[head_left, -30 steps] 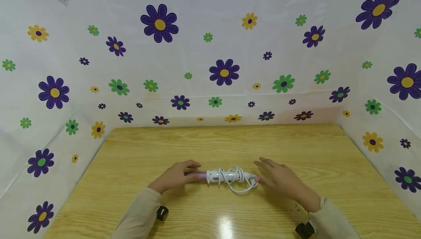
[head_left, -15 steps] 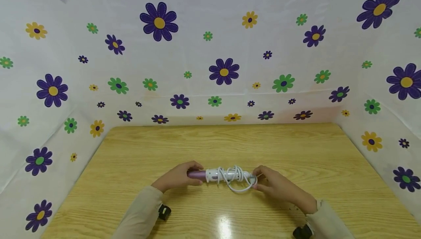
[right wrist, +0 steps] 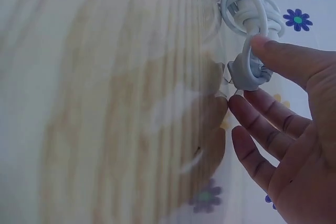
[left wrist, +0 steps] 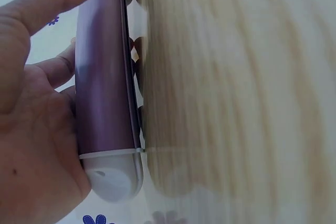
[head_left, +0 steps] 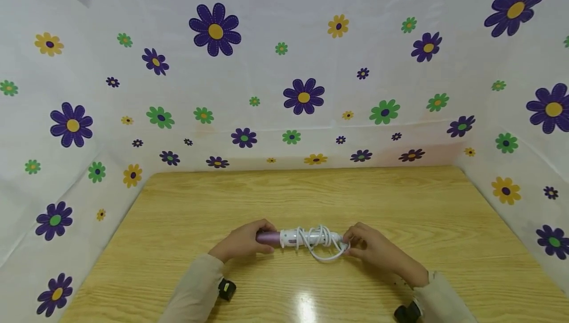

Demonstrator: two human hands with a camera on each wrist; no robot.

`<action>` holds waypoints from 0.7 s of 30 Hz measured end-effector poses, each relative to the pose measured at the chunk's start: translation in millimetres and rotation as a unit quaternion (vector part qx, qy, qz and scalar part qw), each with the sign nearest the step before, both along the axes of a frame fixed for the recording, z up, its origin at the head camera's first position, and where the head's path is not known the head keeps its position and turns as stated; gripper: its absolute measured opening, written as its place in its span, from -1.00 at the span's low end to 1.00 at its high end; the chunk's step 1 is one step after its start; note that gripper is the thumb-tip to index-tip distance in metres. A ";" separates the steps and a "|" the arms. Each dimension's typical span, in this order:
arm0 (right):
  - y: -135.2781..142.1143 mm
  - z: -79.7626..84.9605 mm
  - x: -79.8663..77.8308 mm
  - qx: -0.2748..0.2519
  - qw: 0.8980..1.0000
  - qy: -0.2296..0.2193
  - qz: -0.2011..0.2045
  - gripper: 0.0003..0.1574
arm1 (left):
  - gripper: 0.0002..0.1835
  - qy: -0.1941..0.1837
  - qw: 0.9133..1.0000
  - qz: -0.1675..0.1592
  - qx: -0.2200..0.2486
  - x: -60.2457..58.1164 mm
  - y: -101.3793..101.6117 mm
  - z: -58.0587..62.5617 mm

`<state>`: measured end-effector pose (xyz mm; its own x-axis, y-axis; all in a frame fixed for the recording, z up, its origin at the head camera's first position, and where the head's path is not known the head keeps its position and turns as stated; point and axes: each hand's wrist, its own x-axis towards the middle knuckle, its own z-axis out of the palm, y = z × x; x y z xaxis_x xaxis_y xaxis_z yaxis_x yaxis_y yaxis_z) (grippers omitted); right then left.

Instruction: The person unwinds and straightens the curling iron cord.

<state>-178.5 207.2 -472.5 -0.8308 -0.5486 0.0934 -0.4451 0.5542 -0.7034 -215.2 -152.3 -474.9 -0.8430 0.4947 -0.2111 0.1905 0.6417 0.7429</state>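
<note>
A curling iron (head_left: 269,238) with a purple barrel and a white handle (head_left: 290,237) lies crosswise on the wooden table. Its white cord (head_left: 321,259) is wound in loops round the handle. My left hand (head_left: 243,240) holds the barrel from the left, thumb on the near side and fingers on the far side. The barrel's white end cap (left wrist: 113,182) shows by the palm in the left wrist view. At the other end my right hand (head_left: 373,248) pinches the white plug (right wrist: 244,74) between thumb and fingertips, with a loop of cord under the thumb.
The light wooden table (head_left: 302,194) reaches back to a white cloth (head_left: 262,71) with printed flowers, which also hangs along both sides. A black wrist device (head_left: 227,289) sits by the left sleeve, another (head_left: 407,313) by the right.
My right hand's spread fingers have come in to the plug and pinch it. The left hand has slid slightly right along the barrel. The curling iron has stayed almost in place.
</note>
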 end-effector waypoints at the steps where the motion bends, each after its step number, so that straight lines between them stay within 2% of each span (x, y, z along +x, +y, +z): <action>1: 0.0 -0.6 -0.9 0.001 1.000 -0.001 -0.004 -0.81 | -0.55 0.001 1.000 0.001 0.000 -0.3 0.3 0.3; 5: -1.0 -3.3 -2.2 0.007 1.000 0.000 -0.014 -0.86 | -0.56 0.006 1.000 0.004 -0.005 0.6 0.6 0.9; 11: -1.8 -5.8 2.5 0.010 1.000 0.024 -0.005 -0.88 | -0.59 0.003 1.000 -0.002 -0.005 4.5 0.7 0.9; 16: -3.3 -2.6 1.4 0.002 0.999 0.039 -0.002 -0.88 | -0.65 0.020 1.000 0.000 0.000 1.9 2.9 1.3; 21: -6.9 -1.4 -1.6 0.021 0.996 0.086 -0.009 -0.90 | -0.66 0.030 0.999 0.008 -0.011 0.4 5.4 4.0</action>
<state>-180.1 200.2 -473.9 -0.8141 -0.5401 0.2132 -0.5469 0.5900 -0.5939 -214.8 -146.9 -470.9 -0.8623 0.4767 -0.1708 0.2235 0.6609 0.7164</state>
